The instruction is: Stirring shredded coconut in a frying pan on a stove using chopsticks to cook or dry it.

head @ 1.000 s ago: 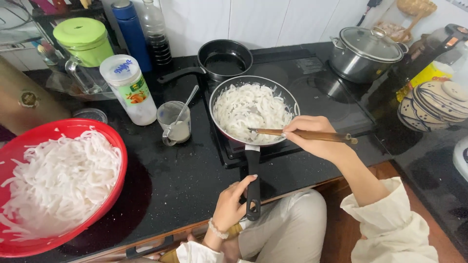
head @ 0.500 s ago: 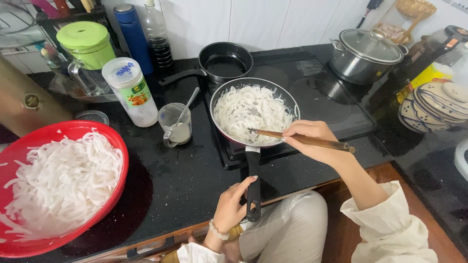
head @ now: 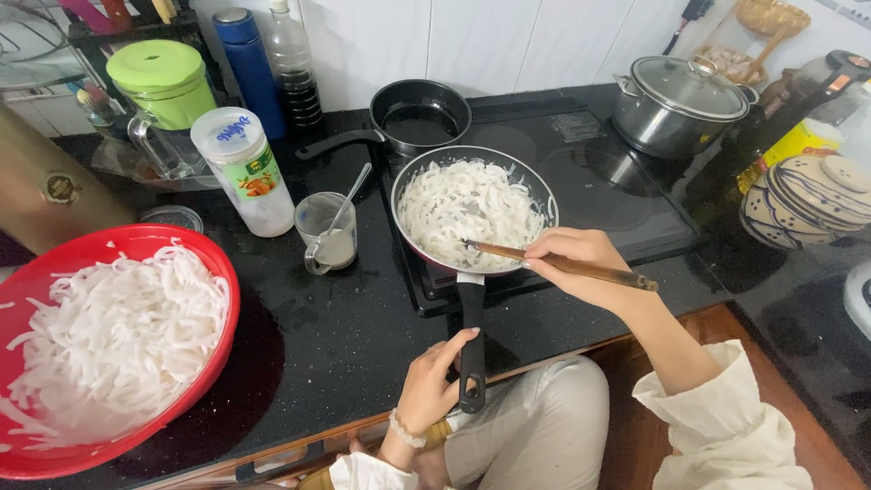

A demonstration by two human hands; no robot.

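Counter: black speckled stone counter carrying a black glass induction hob at its middle and right; everything else stands on these two.
Red bowl: large round red plastic bowl at the left edge, heaped with white flat rice noodles; well apart from both hands.
Covered pot: steel pot with a glass lid on the hob's far right zone, untouched.
Frying pan: round dark frying pan with a black handle on the hob's front left zone, holding a second, smaller batch of white noodles spread over its base.
Saucepan: small black saucepan just behind the frying pan, dark liquid inside.
Salt-type jar: white plastic jar with a pale lid, left of the pan, beside a glass cup with a metal spoon.
Left hand: left hand closed loosely on the pan handle near its end, steadying it.
Right hand: right hand pinched around brown wooden chopsticks, tips lying in the near edge of the pan noodles.
Step in hand (judgement): stirring and loosening the noodles in the pan while the pan is held firm.
Next move (judgement): calls for lifting and turning the strands with the chopstick tips, keeping the handle grip firm so the pan does not slide on the glass, and keeping strands inside the rim.
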